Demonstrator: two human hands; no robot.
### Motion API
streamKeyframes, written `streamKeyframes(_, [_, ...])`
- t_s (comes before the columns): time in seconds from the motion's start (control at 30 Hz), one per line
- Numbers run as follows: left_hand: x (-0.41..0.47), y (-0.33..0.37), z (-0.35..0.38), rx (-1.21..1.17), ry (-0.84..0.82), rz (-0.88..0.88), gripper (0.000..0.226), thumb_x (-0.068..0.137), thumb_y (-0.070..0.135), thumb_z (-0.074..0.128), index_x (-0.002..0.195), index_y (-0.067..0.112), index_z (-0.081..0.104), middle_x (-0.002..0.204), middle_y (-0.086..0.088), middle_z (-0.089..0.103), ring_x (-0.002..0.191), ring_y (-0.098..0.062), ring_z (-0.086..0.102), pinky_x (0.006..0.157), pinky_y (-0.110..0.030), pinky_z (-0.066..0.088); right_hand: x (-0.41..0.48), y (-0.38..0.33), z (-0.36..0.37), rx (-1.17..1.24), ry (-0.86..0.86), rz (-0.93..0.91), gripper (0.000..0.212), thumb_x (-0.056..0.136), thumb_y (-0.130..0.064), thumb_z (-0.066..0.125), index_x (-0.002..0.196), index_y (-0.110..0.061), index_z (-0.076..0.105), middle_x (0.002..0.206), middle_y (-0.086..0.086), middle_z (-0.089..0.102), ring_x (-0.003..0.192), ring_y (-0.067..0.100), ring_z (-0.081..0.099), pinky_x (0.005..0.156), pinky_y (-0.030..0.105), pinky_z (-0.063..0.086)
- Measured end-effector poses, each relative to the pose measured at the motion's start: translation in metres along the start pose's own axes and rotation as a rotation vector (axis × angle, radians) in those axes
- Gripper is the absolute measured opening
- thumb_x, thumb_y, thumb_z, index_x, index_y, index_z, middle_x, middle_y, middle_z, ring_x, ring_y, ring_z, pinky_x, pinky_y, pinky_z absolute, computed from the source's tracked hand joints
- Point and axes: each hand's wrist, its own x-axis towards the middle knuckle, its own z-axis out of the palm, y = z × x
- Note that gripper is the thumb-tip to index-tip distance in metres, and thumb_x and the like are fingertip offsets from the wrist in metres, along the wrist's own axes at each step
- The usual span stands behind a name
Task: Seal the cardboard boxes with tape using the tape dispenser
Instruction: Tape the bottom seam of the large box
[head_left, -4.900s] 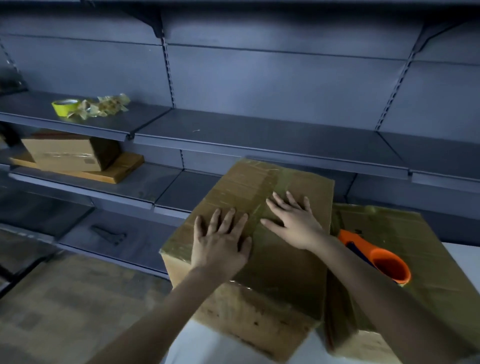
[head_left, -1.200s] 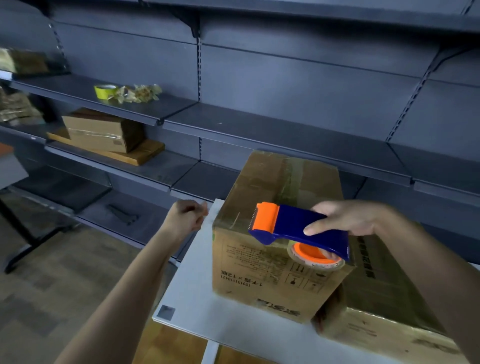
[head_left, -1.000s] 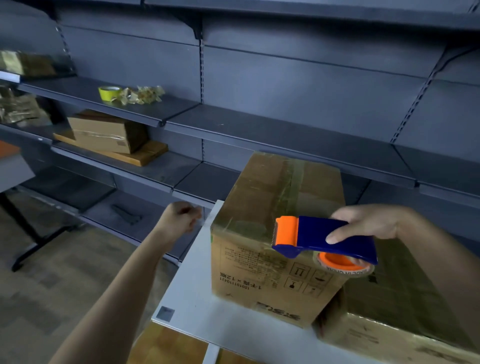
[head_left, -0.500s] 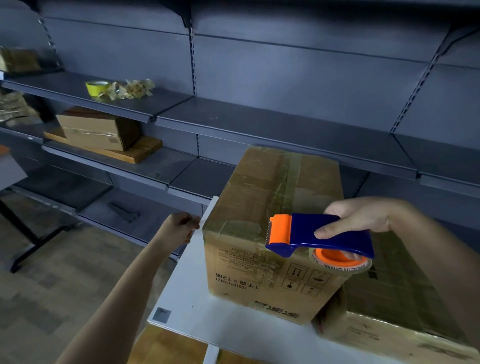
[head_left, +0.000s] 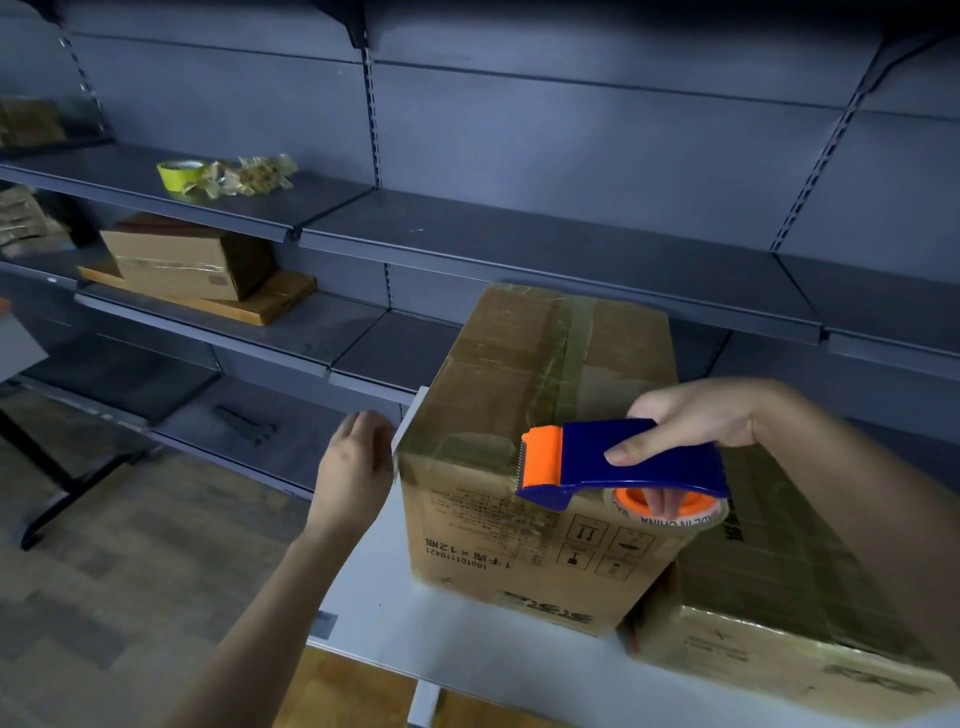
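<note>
A tall cardboard box (head_left: 519, 415) stands on the white table (head_left: 467, 649), tape running along its top seam. A second, lower cardboard box (head_left: 769, 597) lies against its right side. My right hand (head_left: 696, 421) grips the blue and orange tape dispenser (head_left: 613, 460) over the tall box's near top edge, orange cutter end pointing left, tape roll hanging below. My left hand (head_left: 353, 457) is at the box's left near corner, fingers loosely curled; whether it touches the box is unclear.
Dark metal shelving (head_left: 519, 249) runs behind the table. On the left shelves sit a yellow tape roll (head_left: 179, 174), crumpled tape scraps (head_left: 249, 174) and a smaller cardboard box (head_left: 187, 257) on a wooden board (head_left: 260, 306). A black table leg (head_left: 57, 488) stands on the floor at left.
Five seconds ago both hands lay flat on the box top. Since then my right hand picked up the dispenser, and my left hand moved right to the box's left corner.
</note>
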Motion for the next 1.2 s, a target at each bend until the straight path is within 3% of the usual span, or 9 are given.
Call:
streamKeyframes(0.07, [-0.002, 0.02, -0.01, -0.045, 0.028, 0.177, 0.033, 0.084, 0.007, 0.038, 0.107, 0.002, 0.061, 0.107, -0.009, 0.061, 0.098, -0.021, 0.054, 0.082, -0.03, 0.042, 0.001, 0.0, 0.0, 0.019, -0.006, -0.004, 0.062, 0.072, -0.049, 0.064, 0.11, 0.001, 0.058, 0.085, 0.011, 0.073, 0.077, 0.021, 0.07, 0.066, 0.028, 0.057])
streamKeyframes(0.13, [-0.005, 0.038, -0.013, -0.012, -0.138, 0.435, 0.048, 0.08, 0.021, 0.036, 0.118, 0.003, 0.061, 0.118, -0.009, 0.062, 0.112, -0.019, 0.053, 0.097, -0.034, 0.04, -0.001, -0.001, -0.001, 0.02, 0.001, 0.017, 0.066, 0.07, -0.048, 0.066, 0.113, 0.002, 0.056, 0.083, 0.011, 0.073, 0.073, 0.02, 0.07, 0.061, 0.026, 0.056])
streamKeyframes(0.2, [-0.012, 0.051, -0.003, 0.13, -0.25, 0.649, 0.051, 0.085, 0.037, 0.05, 0.123, 0.004, 0.06, 0.126, -0.009, 0.06, 0.121, -0.019, 0.052, 0.103, -0.038, 0.041, -0.003, 0.001, -0.002, 0.027, 0.004, 0.033, 0.066, 0.069, -0.048, 0.066, 0.112, 0.0, 0.055, 0.079, 0.009, 0.072, 0.067, 0.017, 0.069, 0.056, 0.024, 0.054])
streamKeyframes(0.27, [-0.017, 0.056, 0.015, 0.279, -0.227, 0.737, 0.059, 0.08, 0.047, 0.064, 0.12, 0.004, 0.062, 0.125, -0.007, 0.061, 0.12, -0.02, 0.054, 0.099, -0.043, 0.046, -0.005, 0.004, -0.002, 0.043, 0.002, 0.033, 0.063, 0.068, -0.049, 0.066, 0.108, -0.002, 0.058, 0.077, 0.008, 0.07, 0.065, 0.015, 0.067, 0.054, 0.023, 0.053])
streamKeyframes(0.4, [-0.014, 0.05, 0.028, 0.279, -0.072, 0.765, 0.05, 0.073, 0.041, 0.07, 0.109, 0.005, 0.069, 0.114, -0.005, 0.067, 0.11, -0.021, 0.062, 0.087, -0.044, 0.054, -0.004, 0.005, 0.0, 0.083, 0.011, 0.015, 0.053, 0.071, -0.047, 0.066, 0.103, -0.005, 0.06, 0.072, 0.007, 0.069, 0.061, 0.015, 0.066, 0.053, 0.023, 0.053])
streamKeyframes(0.5, [-0.008, 0.039, 0.023, 0.303, -0.097, 0.765, 0.049, 0.079, 0.044, 0.056, 0.107, 0.006, 0.07, 0.114, -0.004, 0.067, 0.11, -0.02, 0.061, 0.089, -0.042, 0.053, 0.002, -0.007, 0.001, 0.095, -0.001, -0.013, 0.051, 0.072, -0.046, 0.066, 0.102, -0.005, 0.06, 0.071, 0.005, 0.069, 0.06, 0.015, 0.065, 0.052, 0.023, 0.053])
streamKeyframes(0.77, [0.006, 0.021, 0.003, 0.259, -0.185, 0.647, 0.056, 0.077, 0.047, 0.052, 0.112, 0.005, 0.067, 0.118, -0.005, 0.064, 0.117, -0.02, 0.053, 0.094, -0.045, 0.049, 0.022, -0.028, 0.005, 0.156, 0.0, -0.041, 0.053, 0.069, -0.042, 0.071, 0.104, -0.005, 0.06, 0.072, 0.005, 0.069, 0.062, 0.015, 0.066, 0.052, 0.024, 0.053])
streamKeyframes(1.1, [0.005, 0.023, 0.015, 0.198, -0.184, 0.641, 0.052, 0.08, 0.048, 0.055, 0.113, 0.009, 0.067, 0.12, -0.001, 0.063, 0.119, -0.017, 0.055, 0.096, -0.042, 0.049, -0.028, 0.052, 0.003, 0.222, 0.119, 0.019, 0.063, 0.056, -0.047, 0.076, 0.105, -0.013, 0.054, 0.073, -0.001, 0.072, 0.064, 0.011, 0.067, 0.053, 0.021, 0.052])
streamKeyframes(1.2, [0.005, 0.018, 0.014, 0.18, -0.175, 0.614, 0.058, 0.083, 0.053, 0.049, 0.114, 0.007, 0.066, 0.121, -0.002, 0.062, 0.12, -0.018, 0.054, 0.096, -0.044, 0.048, -0.043, 0.077, 0.006, 0.166, 0.161, 0.044, 0.072, 0.052, -0.056, 0.079, 0.104, -0.013, 0.054, 0.071, -0.004, 0.069, 0.062, 0.008, 0.065, 0.052, 0.019, 0.049])
